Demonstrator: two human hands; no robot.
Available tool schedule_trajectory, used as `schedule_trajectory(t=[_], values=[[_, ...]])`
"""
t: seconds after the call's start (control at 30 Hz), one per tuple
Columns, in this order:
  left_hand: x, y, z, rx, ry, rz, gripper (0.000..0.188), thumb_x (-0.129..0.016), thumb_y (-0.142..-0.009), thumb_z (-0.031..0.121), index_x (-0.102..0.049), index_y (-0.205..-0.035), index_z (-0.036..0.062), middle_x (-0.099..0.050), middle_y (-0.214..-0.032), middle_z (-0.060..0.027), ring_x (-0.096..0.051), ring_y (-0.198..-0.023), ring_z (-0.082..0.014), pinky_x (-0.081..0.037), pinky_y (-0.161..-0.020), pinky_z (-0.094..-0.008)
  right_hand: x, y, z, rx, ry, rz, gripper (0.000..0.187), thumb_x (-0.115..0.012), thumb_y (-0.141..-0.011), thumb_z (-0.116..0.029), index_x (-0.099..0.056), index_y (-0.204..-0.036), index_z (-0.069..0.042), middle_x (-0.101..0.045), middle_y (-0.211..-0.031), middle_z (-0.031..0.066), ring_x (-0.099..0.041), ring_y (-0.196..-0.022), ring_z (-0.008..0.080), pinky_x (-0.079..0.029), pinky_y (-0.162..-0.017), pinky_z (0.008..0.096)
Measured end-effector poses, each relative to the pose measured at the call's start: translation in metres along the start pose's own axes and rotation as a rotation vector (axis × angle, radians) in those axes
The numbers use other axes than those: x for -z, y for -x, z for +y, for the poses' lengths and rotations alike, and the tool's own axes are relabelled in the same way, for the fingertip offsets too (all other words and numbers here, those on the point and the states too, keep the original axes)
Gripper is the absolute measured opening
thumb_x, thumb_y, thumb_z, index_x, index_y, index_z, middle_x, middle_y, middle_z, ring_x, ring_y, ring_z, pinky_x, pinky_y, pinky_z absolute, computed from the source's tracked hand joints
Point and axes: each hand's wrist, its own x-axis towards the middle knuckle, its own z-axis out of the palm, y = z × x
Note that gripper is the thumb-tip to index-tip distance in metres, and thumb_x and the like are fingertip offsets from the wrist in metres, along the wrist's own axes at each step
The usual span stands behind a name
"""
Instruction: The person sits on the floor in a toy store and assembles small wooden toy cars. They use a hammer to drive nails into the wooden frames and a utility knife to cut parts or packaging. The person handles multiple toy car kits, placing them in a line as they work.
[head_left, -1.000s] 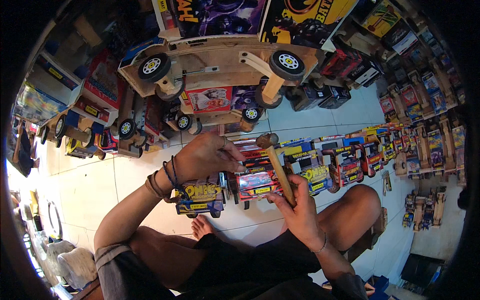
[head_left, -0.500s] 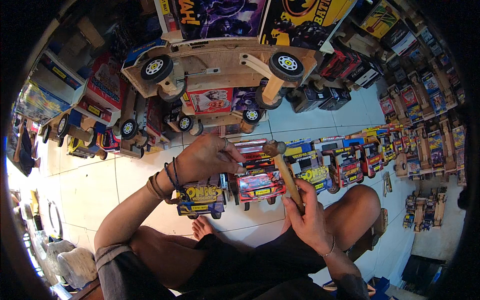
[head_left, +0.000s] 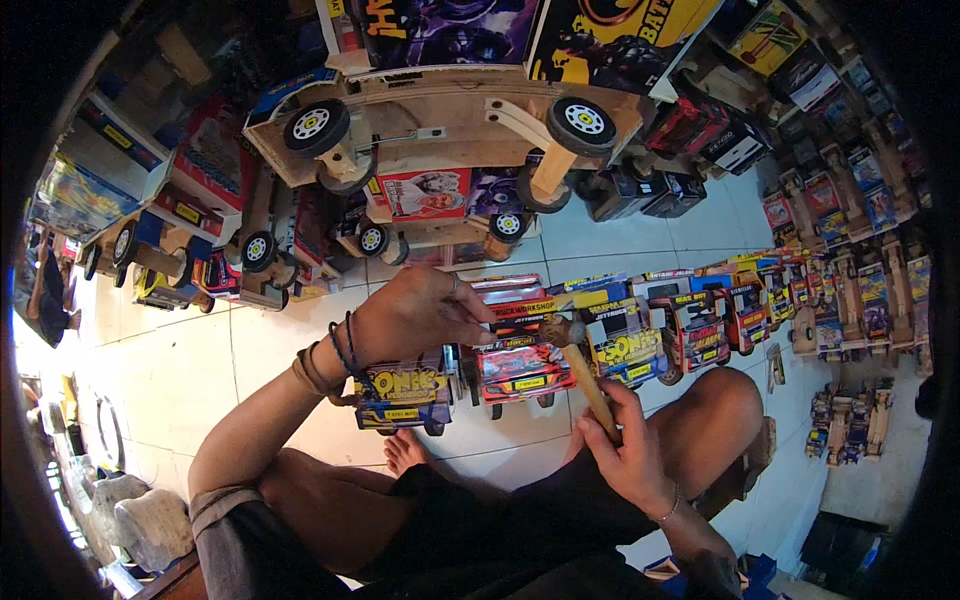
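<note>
My right hand [head_left: 635,455] is closed around the wooden handle of a hammer [head_left: 594,393]. The hammer's dull metal head is over the right side of a red toy truck [head_left: 525,368]. At that truck's left side my left hand [head_left: 425,315] has its fingers bent and pinched together. Whatever sits between those fingertips is too small to make out. Just below my left wrist stands a blue and yellow toy truck [head_left: 403,392], partly covered by the hand. Another blue and yellow truck [head_left: 627,345] is to the right of the hammer head.
More toy trucks [head_left: 698,330] continue the row to the right. Larger wooden trucks with black wheels [head_left: 581,123] are at the far side. Small trucks [head_left: 850,425] are grouped on the right of the tiled floor [head_left: 290,370]. My bare foot [head_left: 405,452] rests below the row.
The hammer head has come down and slightly right, lower over the red truck. My left hand stays in nearly the same place, still pinched at the truck's side.
</note>
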Motion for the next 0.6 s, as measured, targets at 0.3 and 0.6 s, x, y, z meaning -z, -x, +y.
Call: schedule_trajectory(t=[0.3,0.6], values=[[0.000,-0.001,-0.003,-0.113,-0.004,0.007,0.028,-0.081,-0.088,0.020,-0.076,-0.110,0.0029,-0.076,-0.099,-0.0071,-0.068,-0.086,-0.0078,-0.056,-0.078,-0.0257,-0.013,-0.004,0.006,-0.174,-0.162,-0.018,0.042,-0.063,-0.102,-0.022,-0.043,-0.133,-0.001,-0.068,-0.094,0.0192,-0.068,-0.078,0.0283,-0.053,-0.067,0.0389],[0.001,-0.002,-0.005,-0.085,0.031,0.006,0.031,-0.081,-0.088,0.022,-0.075,-0.112,0.0033,-0.077,-0.098,-0.0070,-0.069,-0.086,-0.0087,-0.056,-0.078,-0.0259,-0.008,-0.005,0.007,-0.029,-0.024,-0.051,0.039,-0.056,-0.104,-0.011,-0.037,-0.136,0.001,-0.068,-0.082,0.0096,-0.069,-0.071,0.0137,-0.053,-0.063,0.0283]])
